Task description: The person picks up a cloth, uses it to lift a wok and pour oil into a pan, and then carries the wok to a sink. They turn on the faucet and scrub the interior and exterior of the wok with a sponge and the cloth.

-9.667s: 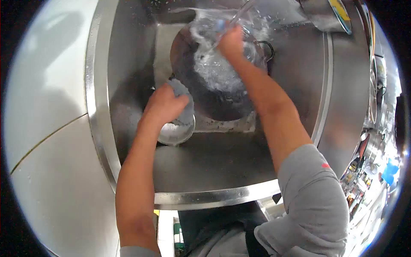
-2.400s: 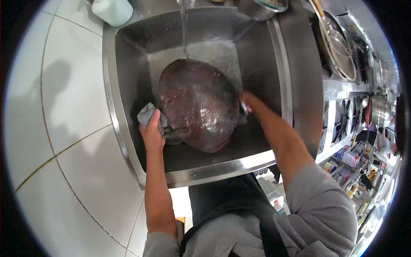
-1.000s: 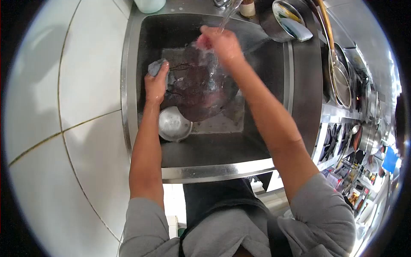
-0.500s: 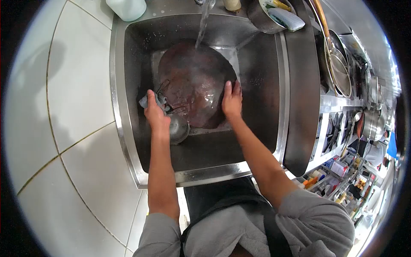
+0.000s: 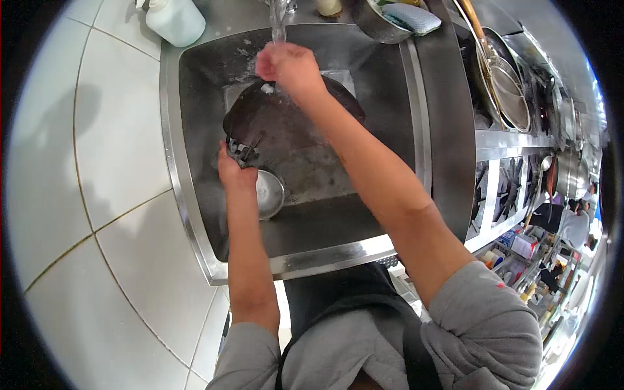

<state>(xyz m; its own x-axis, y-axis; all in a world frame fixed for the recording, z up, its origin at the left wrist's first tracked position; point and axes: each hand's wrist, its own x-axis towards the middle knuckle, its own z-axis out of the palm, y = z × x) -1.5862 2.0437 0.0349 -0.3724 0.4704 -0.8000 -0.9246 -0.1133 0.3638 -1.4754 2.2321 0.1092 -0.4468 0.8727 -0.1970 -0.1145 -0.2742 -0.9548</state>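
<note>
A large dark brown, rounded pan that looks like a wok (image 5: 292,110) stands tilted in the steel sink (image 5: 312,240). My left hand (image 5: 235,170) is closed around its wire-like handle (image 5: 243,152) at the left side, where something grey is wrapped or caught. My right hand (image 5: 292,68) is above the pan's far edge, in the stream of running water (image 5: 278,23). Its fingers look curled but are smeared by motion, and I cannot see anything in them. Beside my left wrist, a round metal bowl-like piece (image 5: 271,195) lies on the sink bottom.
A white bottle (image 5: 175,23) stands behind the sink at the left. At the back right, a metal pot (image 5: 380,25) holds a blue-grey sponge (image 5: 413,18). Strainers (image 5: 510,97) hang at the right. White tiles (image 5: 123,149) border the left side.
My right hand has left the pan's right edge and moved up and left into the water. The pan has tipped, with its near side now lifted away from the sink bottom.
</note>
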